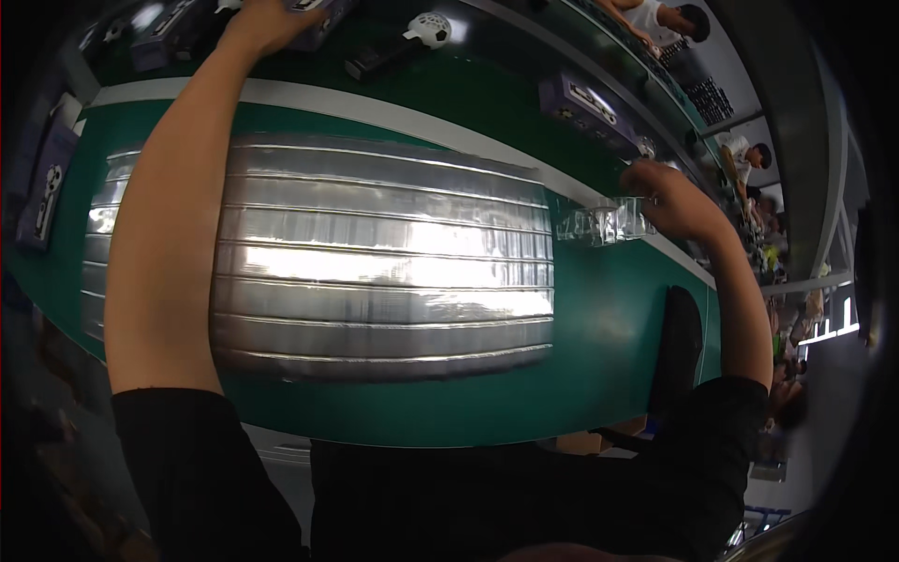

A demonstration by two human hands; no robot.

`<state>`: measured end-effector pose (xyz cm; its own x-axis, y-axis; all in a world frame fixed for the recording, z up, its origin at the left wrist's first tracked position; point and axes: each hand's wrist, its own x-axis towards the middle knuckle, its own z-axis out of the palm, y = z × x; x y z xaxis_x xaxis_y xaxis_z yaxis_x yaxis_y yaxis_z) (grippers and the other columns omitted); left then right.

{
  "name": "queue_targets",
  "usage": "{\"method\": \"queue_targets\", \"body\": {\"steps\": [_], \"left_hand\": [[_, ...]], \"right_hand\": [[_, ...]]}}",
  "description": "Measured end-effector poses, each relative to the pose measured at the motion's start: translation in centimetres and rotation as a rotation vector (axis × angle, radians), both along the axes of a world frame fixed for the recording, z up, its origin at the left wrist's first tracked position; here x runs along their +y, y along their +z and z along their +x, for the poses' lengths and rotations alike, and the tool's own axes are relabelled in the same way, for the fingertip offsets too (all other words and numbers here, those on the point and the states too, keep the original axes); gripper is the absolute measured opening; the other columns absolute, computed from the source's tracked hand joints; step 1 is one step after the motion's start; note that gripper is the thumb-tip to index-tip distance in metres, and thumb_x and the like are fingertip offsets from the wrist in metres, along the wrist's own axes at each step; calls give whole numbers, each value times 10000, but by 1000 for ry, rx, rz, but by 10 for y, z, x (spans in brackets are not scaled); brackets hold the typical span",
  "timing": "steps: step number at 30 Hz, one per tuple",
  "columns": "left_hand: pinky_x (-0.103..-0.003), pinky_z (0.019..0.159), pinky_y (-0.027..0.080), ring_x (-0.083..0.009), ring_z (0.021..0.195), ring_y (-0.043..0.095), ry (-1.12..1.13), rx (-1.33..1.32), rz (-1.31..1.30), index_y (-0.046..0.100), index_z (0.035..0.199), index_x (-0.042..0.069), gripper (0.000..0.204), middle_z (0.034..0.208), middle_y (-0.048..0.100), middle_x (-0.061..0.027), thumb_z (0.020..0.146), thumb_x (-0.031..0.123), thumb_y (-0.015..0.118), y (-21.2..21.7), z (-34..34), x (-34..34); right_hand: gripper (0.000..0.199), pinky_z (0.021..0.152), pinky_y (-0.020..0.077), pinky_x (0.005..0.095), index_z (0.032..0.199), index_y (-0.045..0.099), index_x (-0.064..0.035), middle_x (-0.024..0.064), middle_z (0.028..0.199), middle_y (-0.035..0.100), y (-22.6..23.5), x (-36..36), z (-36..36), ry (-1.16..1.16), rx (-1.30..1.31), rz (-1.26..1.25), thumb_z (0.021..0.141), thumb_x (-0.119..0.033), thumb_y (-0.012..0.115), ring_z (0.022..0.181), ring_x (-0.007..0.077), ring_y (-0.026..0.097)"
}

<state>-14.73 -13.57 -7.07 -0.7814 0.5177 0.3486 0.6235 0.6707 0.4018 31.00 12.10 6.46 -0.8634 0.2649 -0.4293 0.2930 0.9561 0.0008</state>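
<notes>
Clear plastic tray [604, 225] at right edge of silver mat [375, 262], contents unclear, pinched by right hand [670, 199]. Left hand [267, 21] closed on purple box [318, 23] far left.

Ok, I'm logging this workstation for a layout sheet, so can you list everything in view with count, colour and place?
Workbench: one, green, fills the middle.
Ribbed metal sheet: one, silver, lying flat at the bench centre.
White strip: one, runs along the far edge of the bench.
Purple boxes: one far right, one at the left edge, more at the top left.
Ball-shaped device: one, white with dark holes, top centre.
Clear plastic tray: one, transparent, right of the sheet.
Dark pad: one, black, near right.
Other people: several, far right.
Left hand: reaching to the boxes at the top.
Right hand: its grip on the clear plastic tray.
</notes>
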Motion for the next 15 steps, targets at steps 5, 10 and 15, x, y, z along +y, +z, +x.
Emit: {"method": "queue_targets", "body": {"steps": [5, 10, 15], "left_hand": [[-428, 991, 444, -413, 1180, 541, -125, -50, -115, 466, 1311, -115, 890, 1327, 474, -327, 758, 557, 652, -8, 3, 2], [-442, 944, 474, -443, 1089, 578, -202, 228, -112, 601, 1134, -98, 779, 1176, 557, -343, 737, 570, 671, -6, 11, 8], [-432, 939, 479, -421, 1088, 588, -214, 43, -204, 607, 1130, -89, 759, 1145, 581, -333, 710, 535, 707, 5, 26, 28]], "right_hand": [[470, 862, 504, 407, 1157, 540, -37, 167, 1035, 590, -18, -9, 59, -59, -47, -32, 728, -116, 716, 1000, 326, 603], [523, 841, 502, 424, 1133, 556, -44, 164, 1044, 559, -65, -9, 95, -132, 123, 81, 687, -201, 780, 968, 352, 595], [550, 837, 494, 441, 1142, 572, -60, 161, 1053, 544, -43, 9, 43, 229, 285, 374, 669, -229, 796, 984, 356, 578]]}}
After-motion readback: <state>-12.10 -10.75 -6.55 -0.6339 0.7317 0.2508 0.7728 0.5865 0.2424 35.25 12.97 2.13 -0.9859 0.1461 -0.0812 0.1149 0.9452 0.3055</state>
